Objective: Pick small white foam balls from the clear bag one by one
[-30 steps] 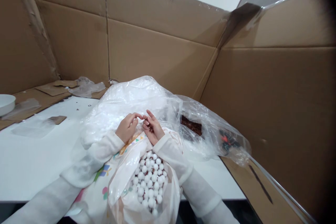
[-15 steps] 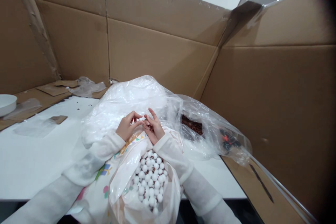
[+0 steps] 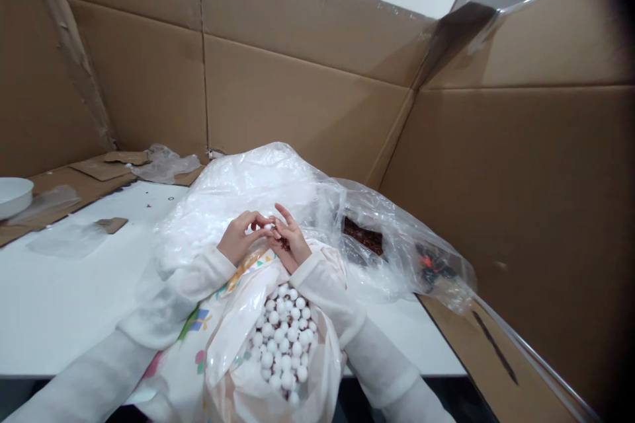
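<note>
Cardboard walls (image 3: 297, 92) around a white table (image 3: 74, 304)

At the left edge there is a white bowl (image 3: 17, 203), only partly in view. Beside it lies a thin plastic sheet (image 3: 57, 198); farther back, crumpled clear plastic (image 3: 166, 165) is near flat cardboard pieces (image 3: 99, 169).

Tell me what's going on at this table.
A person works with both bare hands. The left hand pinches a small white ball right by the fingers of the right hand, whose half-curled palm holds reddish-brown bits. Just below the hands, an open bag holds many white balls with reddish-brown showing between them. A large clear plastic bag lies beyond the hands.
</note>
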Demonstrator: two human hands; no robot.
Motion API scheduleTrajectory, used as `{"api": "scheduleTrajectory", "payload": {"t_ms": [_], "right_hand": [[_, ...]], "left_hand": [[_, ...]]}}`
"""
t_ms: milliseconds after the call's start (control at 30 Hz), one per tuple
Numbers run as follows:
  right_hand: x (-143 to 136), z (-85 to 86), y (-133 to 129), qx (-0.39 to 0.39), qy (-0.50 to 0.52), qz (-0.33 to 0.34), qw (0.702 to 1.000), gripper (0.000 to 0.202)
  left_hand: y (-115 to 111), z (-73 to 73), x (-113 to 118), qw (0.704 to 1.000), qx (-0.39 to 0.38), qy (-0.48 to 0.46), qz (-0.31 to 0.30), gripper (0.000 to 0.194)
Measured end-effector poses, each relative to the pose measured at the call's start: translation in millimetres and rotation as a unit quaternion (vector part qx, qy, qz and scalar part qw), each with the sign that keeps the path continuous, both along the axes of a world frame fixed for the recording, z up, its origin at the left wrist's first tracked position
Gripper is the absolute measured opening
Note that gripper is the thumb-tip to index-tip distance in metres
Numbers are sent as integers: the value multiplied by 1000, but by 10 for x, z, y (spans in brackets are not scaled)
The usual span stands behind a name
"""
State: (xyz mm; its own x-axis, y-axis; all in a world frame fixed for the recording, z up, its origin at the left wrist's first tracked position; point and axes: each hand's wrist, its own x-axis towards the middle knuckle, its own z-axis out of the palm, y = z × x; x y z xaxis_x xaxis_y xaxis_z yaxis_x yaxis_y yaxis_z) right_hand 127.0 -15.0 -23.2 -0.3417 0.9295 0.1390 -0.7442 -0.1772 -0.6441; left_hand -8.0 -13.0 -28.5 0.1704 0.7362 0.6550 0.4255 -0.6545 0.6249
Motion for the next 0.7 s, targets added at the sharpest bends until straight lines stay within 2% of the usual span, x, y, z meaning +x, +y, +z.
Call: {"api": "scheduleTrajectory", "payload": {"t_ms": [267, 700], "right_hand": [[-8, -11, -2, 20, -20, 1, 1000, 36], [2, -35, 9, 19, -42, 35, 998, 31]], "left_hand": [[-51, 49, 31, 999, -26, -47, -6, 17], [-89, 71, 46, 998, -42, -36, -1, 17]]}}
